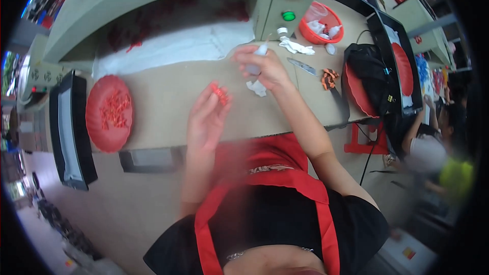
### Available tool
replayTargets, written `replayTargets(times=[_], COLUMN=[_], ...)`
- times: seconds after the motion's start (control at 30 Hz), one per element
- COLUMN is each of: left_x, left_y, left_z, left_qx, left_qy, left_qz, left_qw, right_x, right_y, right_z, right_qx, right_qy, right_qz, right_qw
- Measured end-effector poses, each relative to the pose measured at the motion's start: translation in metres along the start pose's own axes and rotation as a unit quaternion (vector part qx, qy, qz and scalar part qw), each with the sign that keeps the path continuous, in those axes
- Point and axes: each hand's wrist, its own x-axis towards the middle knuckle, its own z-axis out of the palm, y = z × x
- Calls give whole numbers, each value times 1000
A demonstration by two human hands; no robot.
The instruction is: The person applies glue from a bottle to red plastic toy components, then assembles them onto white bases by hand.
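Both my hands are busy above the worktop (168, 102): my left hand (206, 122) pinches a small red piece (220, 93) in its fingertips, my right hand (265, 69) grips a white squeeze bottle (256, 58). A red plate (108, 113) of pieces sits well left.

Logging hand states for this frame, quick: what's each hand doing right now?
Left hand: fingers pinched on a small red part, held above the table.
Right hand: closed around a small white squeeze bottle.

two hands (206, 119), two red plates (109, 113), one red basket (321, 24)
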Motion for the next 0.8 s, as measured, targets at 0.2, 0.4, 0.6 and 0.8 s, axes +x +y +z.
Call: replayTargets(times=[0.2, 0.4, 0.6, 0.8], left_x=[-1, -10, -13, -12], left_y=[-6, -6, 7, 8], left_z=[4, -1, -6, 17], left_qx=[14, 7, 35, 132], left_qy=[15, 1, 35, -23], left_qz=[-12, -2, 38, 50], left_qw=[1000, 1000, 998, 990], right_x=[50, 116, 28, -39], right_y=[4, 9, -2, -2], right_z=[17, 19, 28, 22], right_qx=[2, -161, -72, 36], right_qy=[71, 212, 61, -112], right_qz=[-41, -126, -110, -37], right_qw=[997, 956, 989, 992])
